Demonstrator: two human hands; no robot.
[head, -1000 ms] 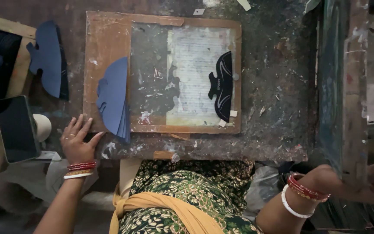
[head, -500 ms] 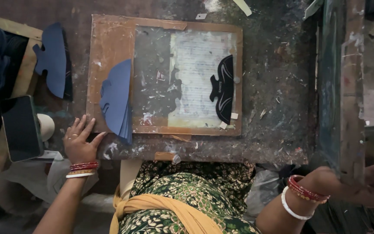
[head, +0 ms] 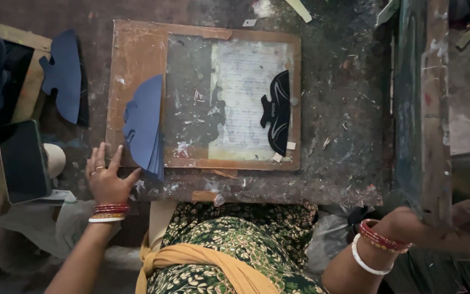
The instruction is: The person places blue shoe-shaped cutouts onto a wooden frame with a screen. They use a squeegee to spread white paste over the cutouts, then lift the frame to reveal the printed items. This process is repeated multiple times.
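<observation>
Your left hand [head: 106, 179] lies flat on the desk [head: 344, 109], fingers spread, at the lower left corner of the frame [head: 137, 65]; its thumb reaches toward the blue stack [head: 145, 128] without clearly touching it. That stack of cut blue pieces sits on the frame's left part, its long axis running up and down the desk, curved edge facing left, straight edge against the frame's mesh panel. Another blue piece [head: 63, 73] lies left of the frame, long axis likewise up and down. A black piece [head: 277, 111] rests on the frame's right side, also lengthwise up and down. A phone [head: 24, 160] lies left of the frame, near your left hand. Your right hand [head: 441, 226], well right of the frame, is half hidden behind a green board [head: 414, 109]; its fingers seem to close on the lower edge, but you cannot tell for sure.
</observation>
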